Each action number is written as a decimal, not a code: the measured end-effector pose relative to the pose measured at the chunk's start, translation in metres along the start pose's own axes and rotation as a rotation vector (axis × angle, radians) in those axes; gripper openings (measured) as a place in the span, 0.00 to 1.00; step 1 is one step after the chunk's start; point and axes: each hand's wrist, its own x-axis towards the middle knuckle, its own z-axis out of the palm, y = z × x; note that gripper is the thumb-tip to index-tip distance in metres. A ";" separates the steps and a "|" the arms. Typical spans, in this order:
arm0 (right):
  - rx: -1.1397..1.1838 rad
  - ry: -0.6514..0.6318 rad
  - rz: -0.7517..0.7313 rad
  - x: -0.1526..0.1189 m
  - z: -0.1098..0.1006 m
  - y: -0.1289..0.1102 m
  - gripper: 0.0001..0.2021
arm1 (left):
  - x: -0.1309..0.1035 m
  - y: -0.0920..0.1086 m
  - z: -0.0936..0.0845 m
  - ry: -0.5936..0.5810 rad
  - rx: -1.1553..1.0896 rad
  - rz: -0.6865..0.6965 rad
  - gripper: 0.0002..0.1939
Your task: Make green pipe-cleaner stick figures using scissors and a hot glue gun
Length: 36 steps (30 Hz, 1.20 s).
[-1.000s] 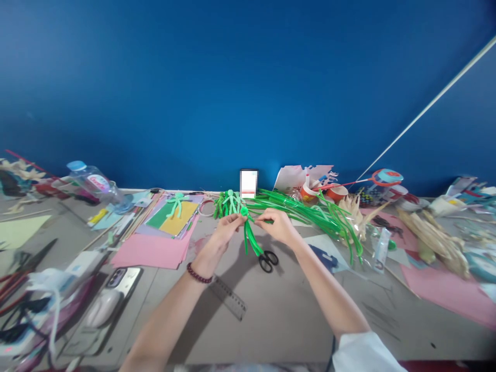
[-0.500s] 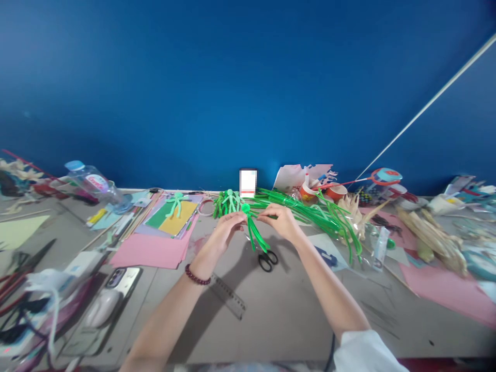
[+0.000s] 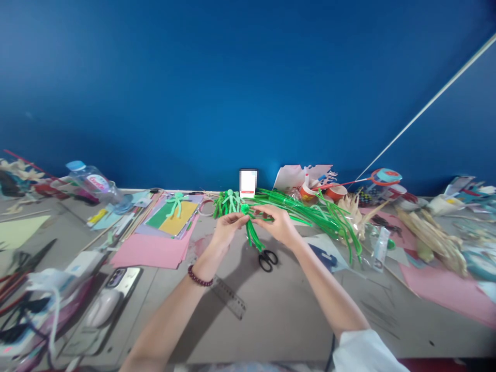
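A green pipe-cleaner figure (image 3: 253,237) with a round coiled head hangs between my hands above the table. My left hand (image 3: 228,227) pinches it just below the head, a dark red bead bracelet on that wrist. At the figure's right side, my right hand (image 3: 273,219) has its fingertips closed on a green strand near the head. Black-handled scissors (image 3: 267,260) lie right below the figure's legs. Behind my hands are finished-looking green figures (image 3: 229,201) and a long bundle of green pipe cleaners (image 3: 329,219).
A phone with a lit screen (image 3: 248,183) stands against the blue wall. A clear ruler (image 3: 228,298) lies by my left forearm. Pink paper (image 3: 151,251), a bottle (image 3: 95,181) and another phone (image 3: 132,276) are on the left; cups (image 3: 336,192) and dried husks (image 3: 434,240) are on the right.
My left hand has shifted slightly right, closer to the figure's head. My right hand has come a little left. The hanging green legs have swung left and hang more upright.
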 end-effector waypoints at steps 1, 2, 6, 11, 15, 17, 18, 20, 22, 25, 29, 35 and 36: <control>-0.016 0.017 -0.030 0.000 0.001 0.000 0.13 | -0.001 0.001 0.000 -0.001 0.004 0.001 0.11; -0.033 0.037 -0.059 0.000 0.002 0.000 0.09 | -0.001 0.002 0.001 -0.004 0.007 0.003 0.11; -0.073 0.110 -0.143 0.000 0.004 0.001 0.06 | -0.004 0.005 0.004 -0.012 0.003 0.027 0.11; -0.109 0.178 -0.218 -0.002 0.009 0.001 0.06 | -0.003 0.000 0.004 -0.003 -0.029 0.063 0.11; -0.107 0.196 -0.209 -0.002 0.011 0.000 0.06 | -0.001 -0.006 0.002 -0.016 -0.042 0.067 0.10; -0.069 0.177 -0.180 -0.001 0.008 -0.001 0.06 | -0.001 -0.004 0.000 -0.052 -0.071 0.021 0.08; -0.046 0.161 -0.162 0.000 0.006 -0.002 0.06 | -0.001 -0.003 -0.001 -0.078 -0.104 -0.011 0.08; -0.014 0.127 -0.135 0.002 0.001 -0.003 0.05 | -0.001 0.001 -0.002 -0.136 -0.186 -0.075 0.10; -0.018 0.104 -0.124 0.002 -0.001 -0.003 0.05 | -0.001 0.004 -0.004 -0.153 -0.232 -0.103 0.11; -0.039 0.083 -0.111 0.001 0.000 -0.002 0.05 | 0.000 0.004 -0.004 -0.089 -0.158 -0.080 0.09; -0.004 0.052 -0.010 -0.001 0.003 0.000 0.07 | 0.001 0.001 -0.002 -0.046 -0.024 -0.047 0.10; 0.026 -0.033 0.028 0.001 0.001 0.001 0.05 | -0.001 0.003 -0.001 -0.064 0.014 -0.036 0.12; 0.023 -0.045 0.024 0.002 0.000 0.002 0.04 | -0.001 0.004 -0.001 -0.068 0.024 -0.037 0.13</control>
